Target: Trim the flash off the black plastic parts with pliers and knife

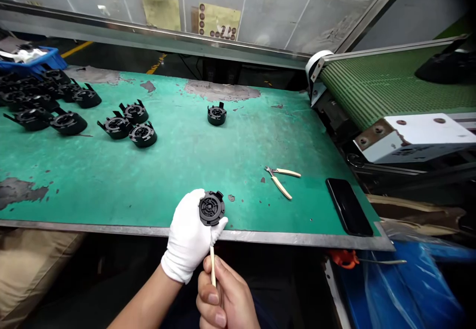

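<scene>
My left hand [188, 239], in a white glove, holds a round black plastic part [211, 208] over the table's front edge. My bare right hand [226, 299] grips a thin cream-handled tool [212, 264] upright, its tip touching the lower rim of that part. One identical black part [216, 114] sits alone mid-table. Three more [130, 124] lie to its left, and several others are piled at the far left [40, 103].
Cream-handled cutters [281, 180] and a black phone [348, 206] lie on the green table [186, 165] at the right. A green conveyor belt [386, 86] runs along the right side. A blue bin [37, 60] stands at the back left, blue plastic [405, 289] below right.
</scene>
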`<state>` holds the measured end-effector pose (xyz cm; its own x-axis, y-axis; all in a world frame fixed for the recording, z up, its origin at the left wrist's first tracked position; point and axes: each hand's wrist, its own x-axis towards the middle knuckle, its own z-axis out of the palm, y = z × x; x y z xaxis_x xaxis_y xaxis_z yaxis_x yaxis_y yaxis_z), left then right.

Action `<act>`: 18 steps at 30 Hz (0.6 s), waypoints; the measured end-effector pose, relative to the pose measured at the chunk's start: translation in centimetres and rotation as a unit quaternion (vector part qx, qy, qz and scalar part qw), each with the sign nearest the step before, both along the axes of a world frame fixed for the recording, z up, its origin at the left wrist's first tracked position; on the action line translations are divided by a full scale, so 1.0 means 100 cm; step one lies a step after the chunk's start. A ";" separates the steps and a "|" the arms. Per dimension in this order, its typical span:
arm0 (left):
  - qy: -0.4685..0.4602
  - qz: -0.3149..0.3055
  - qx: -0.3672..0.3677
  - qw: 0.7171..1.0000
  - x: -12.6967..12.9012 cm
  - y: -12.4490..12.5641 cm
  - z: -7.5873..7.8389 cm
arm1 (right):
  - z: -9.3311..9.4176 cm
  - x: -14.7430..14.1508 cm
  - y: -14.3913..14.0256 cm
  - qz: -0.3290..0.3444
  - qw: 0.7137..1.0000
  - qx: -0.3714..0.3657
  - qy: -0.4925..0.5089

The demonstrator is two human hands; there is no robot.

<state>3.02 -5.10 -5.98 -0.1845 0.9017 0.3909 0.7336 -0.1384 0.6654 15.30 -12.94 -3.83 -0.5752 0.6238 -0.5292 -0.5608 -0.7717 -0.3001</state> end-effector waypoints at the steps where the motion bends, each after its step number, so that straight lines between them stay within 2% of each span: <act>1: -0.002 -0.002 -0.004 1.000 0.000 0.001 0.001 | 0.002 -0.001 -0.001 -0.001 1.000 0.004 0.007; 4: -0.013 0.006 -0.009 1.000 0.003 0.001 0.004 | 0.017 0.001 -0.004 -0.014 0.999 0.042 0.010; 8: -0.038 0.007 -0.016 0.999 0.007 -0.002 0.009 | 0.043 0.017 0.005 -0.097 0.985 0.140 0.002; 10: -0.056 -0.008 -0.032 0.998 0.002 -0.002 0.013 | 0.051 0.028 0.018 -0.128 0.979 0.156 -0.034; 12: -0.073 -0.076 -0.071 0.992 -0.011 -0.001 0.019 | 0.054 0.040 0.034 -0.147 0.970 0.167 -0.102; 14: -0.090 -0.171 -0.123 0.974 -0.031 0.003 0.025 | 0.052 0.055 0.048 -0.164 0.951 0.192 -0.179; 15: -0.102 -0.194 -0.137 0.966 -0.041 0.005 0.029 | 0.049 0.062 0.054 -0.168 0.939 0.210 -0.215; 16: -0.116 -0.192 -0.136 0.965 -0.051 0.007 0.032 | 0.047 0.069 0.060 -0.166 0.926 0.227 -0.253; 18: -0.144 -0.140 -0.110 0.973 -0.062 0.009 0.035 | 0.041 0.083 0.070 -0.123 0.893 0.269 -0.339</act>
